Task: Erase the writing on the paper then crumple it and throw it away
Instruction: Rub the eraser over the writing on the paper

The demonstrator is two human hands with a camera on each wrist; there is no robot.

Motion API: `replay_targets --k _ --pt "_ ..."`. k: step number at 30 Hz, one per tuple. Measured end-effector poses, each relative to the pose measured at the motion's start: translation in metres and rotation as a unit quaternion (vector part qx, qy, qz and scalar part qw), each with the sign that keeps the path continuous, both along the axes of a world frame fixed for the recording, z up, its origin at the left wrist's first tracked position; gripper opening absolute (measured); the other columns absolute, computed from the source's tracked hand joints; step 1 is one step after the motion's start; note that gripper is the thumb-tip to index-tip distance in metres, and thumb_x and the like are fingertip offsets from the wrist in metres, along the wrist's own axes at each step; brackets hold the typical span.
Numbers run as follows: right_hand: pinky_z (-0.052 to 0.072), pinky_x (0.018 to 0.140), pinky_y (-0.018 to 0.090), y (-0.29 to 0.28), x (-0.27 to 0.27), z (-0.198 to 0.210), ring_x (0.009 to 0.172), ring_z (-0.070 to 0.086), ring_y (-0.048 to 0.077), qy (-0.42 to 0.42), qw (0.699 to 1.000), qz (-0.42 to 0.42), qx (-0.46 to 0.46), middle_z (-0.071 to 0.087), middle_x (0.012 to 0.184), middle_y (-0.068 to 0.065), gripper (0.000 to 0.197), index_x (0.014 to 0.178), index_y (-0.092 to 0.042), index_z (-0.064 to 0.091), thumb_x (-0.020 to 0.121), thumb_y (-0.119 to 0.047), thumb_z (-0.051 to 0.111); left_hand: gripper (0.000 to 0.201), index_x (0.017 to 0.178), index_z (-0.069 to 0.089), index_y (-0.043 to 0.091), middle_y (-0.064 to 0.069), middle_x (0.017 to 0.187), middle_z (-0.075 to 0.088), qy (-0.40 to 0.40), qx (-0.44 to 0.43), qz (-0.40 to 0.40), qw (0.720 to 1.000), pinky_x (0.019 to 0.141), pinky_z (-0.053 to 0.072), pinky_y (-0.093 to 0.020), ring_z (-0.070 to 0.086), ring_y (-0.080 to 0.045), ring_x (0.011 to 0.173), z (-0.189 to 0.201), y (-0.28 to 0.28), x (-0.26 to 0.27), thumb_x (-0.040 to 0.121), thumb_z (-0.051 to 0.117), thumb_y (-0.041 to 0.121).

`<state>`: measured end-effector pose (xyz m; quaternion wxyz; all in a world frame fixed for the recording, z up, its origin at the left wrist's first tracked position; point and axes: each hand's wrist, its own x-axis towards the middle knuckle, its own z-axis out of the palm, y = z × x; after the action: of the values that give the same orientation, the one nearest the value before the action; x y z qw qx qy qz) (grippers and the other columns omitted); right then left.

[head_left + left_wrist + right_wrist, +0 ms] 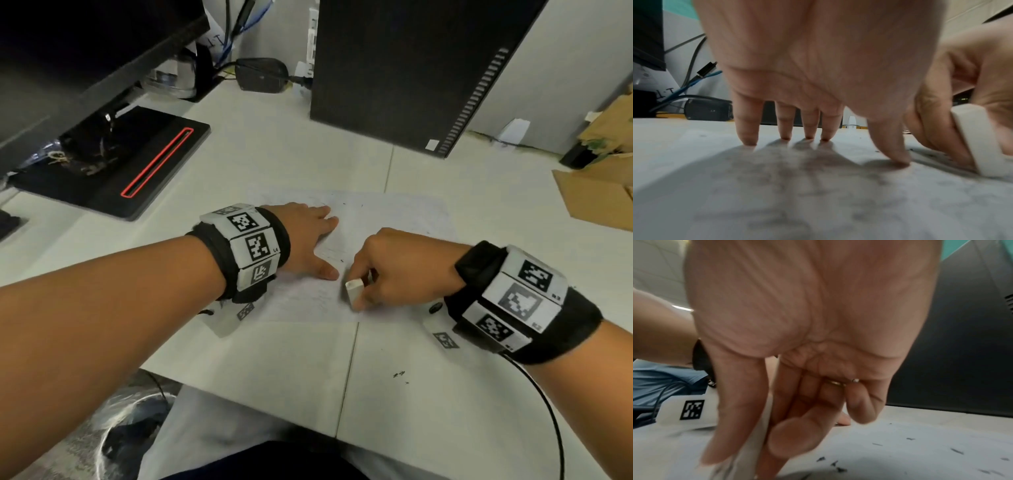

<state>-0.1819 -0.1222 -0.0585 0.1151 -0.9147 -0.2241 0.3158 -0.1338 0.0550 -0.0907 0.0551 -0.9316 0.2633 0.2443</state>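
On the paper (387,219) — left hand (305,236) flat (fingers spread), right hand (394,270) pinching the white eraser (354,291).

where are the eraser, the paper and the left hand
eraser (354,290): head view, on its white top face, pinched by the right hand.
paper (404,219): head view, on a bare stretch of the sheet.
left hand (305,236): head view, on its back.

I saw the paper (387,219) lying flat and uncrumpled on the surface (291,161), white with faint grey smudges and dark crumbs, the white eraser (354,289) standing tilted on its near part
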Motion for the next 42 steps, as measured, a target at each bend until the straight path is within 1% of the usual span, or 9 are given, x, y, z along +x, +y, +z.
replay_targets --k 3,6,9,13,18,23,27,30,42 --pt "0.054 0.064 0.024 -0.007 0.006 0.001 0.072 0.067 0.012 -0.024 0.999 -0.034 0.018 0.076 0.081 -0.006 0.017 0.094 -0.026 0.081 0.089 -0.040 0.074 0.089 0.153 0.020 0.033 0.012 0.160 0.016 -0.035 -0.001 -0.013 0.999 0.106 0.039 -0.044 0.030 -0.022 0.140 0.007 0.001 0.002 0.081 0.052 0.074" --pt "0.058 0.073 0.034 -0.015 0.021 0.000 0.077 0.068 0.019 -0.104 0.986 -0.105 0.074 0.077 0.088 -0.008 0.013 0.090 -0.025 0.082 0.090 -0.035 0.074 0.097 0.150 0.025 0.027 0.011 0.151 0.029 -0.059 -0.018 -0.001 0.998 0.095 0.047 -0.043 0.037 -0.020 0.131 0.005 0.005 0.002 0.073 0.060 0.075" --pt "0.058 0.078 0.034 -0.014 0.040 0.000 0.080 0.068 0.011 -0.163 0.975 -0.129 0.081 0.077 0.094 -0.010 0.011 0.093 -0.026 0.082 0.091 -0.032 0.073 0.113 0.155 0.011 0.019 0.006 0.161 0.008 -0.029 -0.015 0.023 0.999 0.109 0.034 -0.047 0.016 -0.021 0.146 0.001 0.010 0.004 0.071 0.062 0.076" --pt "0.058 0.082 0.040 -0.005 0.064 -0.003 0.082 0.067 0.016 -0.193 0.974 -0.112 0.046 0.076 0.099 -0.006 0.014 0.095 -0.025 0.081 0.093 -0.033 0.070 0.123 0.154 -0.012 0.017 0.006 0.161 -0.017 0.026 -0.008 0.027 0.999 0.119 0.011 -0.050 -0.011 -0.022 0.149 -0.002 0.015 0.008 0.073 0.056 0.079" --pt "0.058 0.078 0.040 0.008 0.084 -0.013 0.087 0.068 0.022 -0.182 0.980 -0.075 -0.010 0.076 0.094 0.000 0.019 0.090 -0.022 0.078 0.092 -0.038 0.068 0.124 0.154 -0.015 0.020 0.008 0.161 -0.020 0.034 -0.017 0.018 0.999 0.120 0.007 -0.049 -0.014 -0.021 0.149 -0.008 0.018 0.010 0.071 0.054 0.082" --pt "0.042 0.056 0.025 0.019 0.106 -0.012 0.079 0.066 0.021 -0.206 0.975 -0.080 -0.029 0.072 0.084 -0.001 0.021 0.085 -0.021 0.076 0.094 -0.038 0.068 0.125 0.154 -0.014 0.020 0.007 0.161 -0.020 0.037 -0.025 0.017 0.999 0.119 0.007 -0.050 -0.014 -0.021 0.149 -0.010 0.019 0.012 0.069 0.053 0.084" --pt "0.056 0.074 0.037 0.022 0.100 -0.009 0.088 0.067 0.025 -0.206 0.976 -0.037 -0.056 0.074 0.094 0.002 0.025 0.096 -0.019 0.078 0.094 -0.040 0.066 0.125 0.154 -0.014 0.022 0.009 0.161 -0.020 0.036 -0.024 0.019 0.999 0.118 0.009 -0.050 -0.013 -0.020 0.149 -0.010 0.020 0.013 0.068 0.053 0.085" --pt "0.056 0.085 0.041 0.017 0.080 -0.007 0.095 0.065 0.020 -0.170 0.984 0.002 -0.057 0.071 0.104 -0.005 0.026 0.114 -0.025 0.076 0.095 -0.039 0.065 0.126 0.154 -0.015 0.022 0.009 0.160 -0.020 0.035 -0.028 0.018 0.999 0.119 0.008 -0.050 -0.013 -0.021 0.149 -0.012 0.020 0.014 0.068 0.053 0.085" --pt "0.059 0.075 0.039 0.028 0.110 -0.003 0.084 0.069 0.022 -0.199 0.978 -0.034 -0.059 0.076 0.089 0.002 0.024 0.090 -0.020 0.079 0.091 -0.040 0.067 0.126 0.154 -0.013 0.022 0.009 0.161 -0.017 0.035 -0.037 0.015 0.999 0.120 0.009 -0.052 -0.012 -0.021 0.149 -0.009 0.020 0.014 0.067 0.054 0.085"
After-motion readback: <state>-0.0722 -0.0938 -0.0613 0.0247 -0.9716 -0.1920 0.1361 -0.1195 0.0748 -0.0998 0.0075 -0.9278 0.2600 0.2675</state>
